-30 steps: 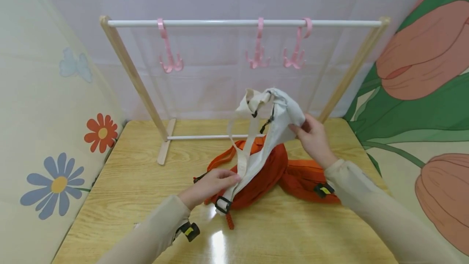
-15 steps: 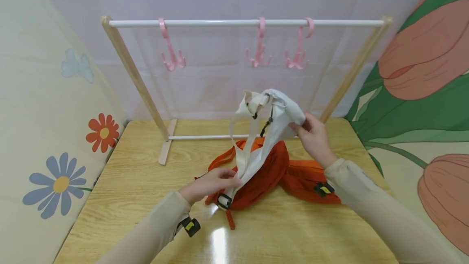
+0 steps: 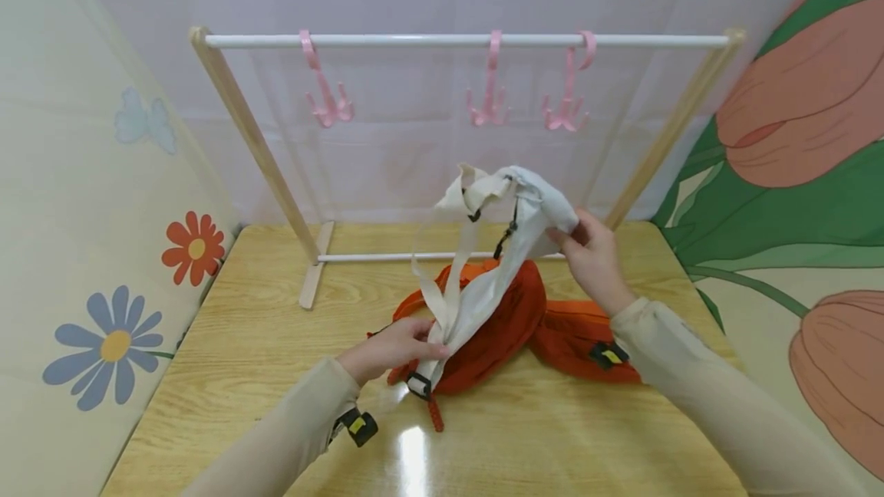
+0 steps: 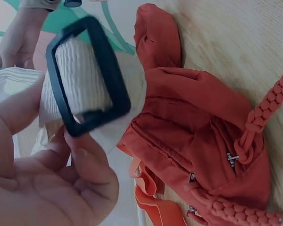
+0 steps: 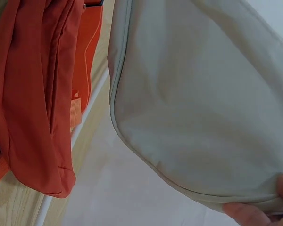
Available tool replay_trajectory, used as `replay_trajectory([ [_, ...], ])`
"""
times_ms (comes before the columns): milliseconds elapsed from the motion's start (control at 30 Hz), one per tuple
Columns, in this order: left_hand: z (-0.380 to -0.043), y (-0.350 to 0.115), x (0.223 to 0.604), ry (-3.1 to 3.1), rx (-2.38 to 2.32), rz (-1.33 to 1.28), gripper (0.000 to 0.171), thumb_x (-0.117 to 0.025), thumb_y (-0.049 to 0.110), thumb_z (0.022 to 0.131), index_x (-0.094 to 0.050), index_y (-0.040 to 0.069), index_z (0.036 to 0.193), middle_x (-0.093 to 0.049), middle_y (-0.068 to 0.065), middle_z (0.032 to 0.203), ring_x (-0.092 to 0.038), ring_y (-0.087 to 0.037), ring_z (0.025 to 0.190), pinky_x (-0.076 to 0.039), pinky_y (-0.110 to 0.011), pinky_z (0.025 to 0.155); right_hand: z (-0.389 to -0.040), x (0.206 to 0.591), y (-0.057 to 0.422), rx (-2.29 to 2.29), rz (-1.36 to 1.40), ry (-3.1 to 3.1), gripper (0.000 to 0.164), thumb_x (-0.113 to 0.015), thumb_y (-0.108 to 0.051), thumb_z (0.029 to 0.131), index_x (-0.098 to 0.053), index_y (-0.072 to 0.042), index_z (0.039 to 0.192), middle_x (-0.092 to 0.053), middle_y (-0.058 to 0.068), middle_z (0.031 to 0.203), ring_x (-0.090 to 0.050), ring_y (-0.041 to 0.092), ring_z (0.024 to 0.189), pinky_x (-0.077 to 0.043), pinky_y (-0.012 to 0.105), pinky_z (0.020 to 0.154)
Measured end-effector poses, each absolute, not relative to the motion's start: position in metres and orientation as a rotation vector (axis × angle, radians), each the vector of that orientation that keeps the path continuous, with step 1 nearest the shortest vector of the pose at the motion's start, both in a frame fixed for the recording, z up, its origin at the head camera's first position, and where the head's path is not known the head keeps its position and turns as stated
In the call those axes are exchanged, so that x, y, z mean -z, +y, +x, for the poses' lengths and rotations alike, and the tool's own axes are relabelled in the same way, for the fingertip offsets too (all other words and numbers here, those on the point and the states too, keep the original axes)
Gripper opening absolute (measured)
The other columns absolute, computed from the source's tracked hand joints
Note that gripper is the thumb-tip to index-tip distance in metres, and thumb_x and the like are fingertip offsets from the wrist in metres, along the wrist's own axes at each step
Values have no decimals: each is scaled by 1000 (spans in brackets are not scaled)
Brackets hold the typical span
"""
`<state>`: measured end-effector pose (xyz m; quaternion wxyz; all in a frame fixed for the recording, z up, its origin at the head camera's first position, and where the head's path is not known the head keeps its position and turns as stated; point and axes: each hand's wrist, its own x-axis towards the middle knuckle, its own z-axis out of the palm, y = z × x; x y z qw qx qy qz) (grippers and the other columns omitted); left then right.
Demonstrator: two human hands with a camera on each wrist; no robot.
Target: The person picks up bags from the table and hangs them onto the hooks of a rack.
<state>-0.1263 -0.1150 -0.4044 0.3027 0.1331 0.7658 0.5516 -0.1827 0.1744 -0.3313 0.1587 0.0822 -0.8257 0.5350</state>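
Observation:
A white fabric sling bag point(image 3: 537, 225) with cream webbing straps is held up at a slant over the table. My left hand point(image 3: 395, 347) pinches its lower strap end, just behind a black buckle point(image 4: 109, 70) that shows large in the left wrist view. My right hand point(image 3: 595, 261) grips the bag's upper right edge, thumb on the near side; the right wrist view has those fingers point(image 5: 247, 214) at the piped edge. Beneath the white bag lies a rust-red bag point(image 3: 514, 313) with braided zip pulls point(image 4: 273, 101). Another rust-red bag point(image 3: 576, 347) adjoins it on the right.
A wooden-legged rack stands behind, its white top bar point(image 3: 414, 41) carrying three pink hooks: one at left point(image 3: 330, 107), two others point(image 3: 489, 107) right of centre. A lower white bar point(image 3: 373, 258) runs near the table top point(image 3: 249, 359). Printed floral cloth hangs on both sides.
My left hand has shifted slightly left and down with the strap end, and the strap loops have swung left. My right hand stays almost still on the bag.

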Motion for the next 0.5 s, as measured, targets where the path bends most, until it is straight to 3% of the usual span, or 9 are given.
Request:
replay_trajectory([
  [200,-127,-121,408,2073,-1556,273,20,-65,12,96,-64,-6,104,-62,0,87,-55,-11,77,-48,-26,70,-183,334,180,-1564,171,-2352,32,-62,5,95,-60,11,126,-62,34,119,-56,-4,81,-48,12,67],
  [367,-124,-127,411,2118,-1649,134,19,-63,15,99,-63,-4,102,-57,2,84,-52,-11,78,-45,-28,71,-182,339,183,-1544,109,-2341,27,-63,5,94,-61,12,121,-63,33,109,-55,-3,73,-49,14,62],
  [500,-122,-136,411,2155,-1748,32,18,-61,13,99,-63,-4,101,-54,3,79,-48,-11,76,-42,-27,70,-182,345,186,-1584,58,-2349,28,-63,5,95,-60,12,121,-63,34,112,-55,-8,75,-52,14,64],
])
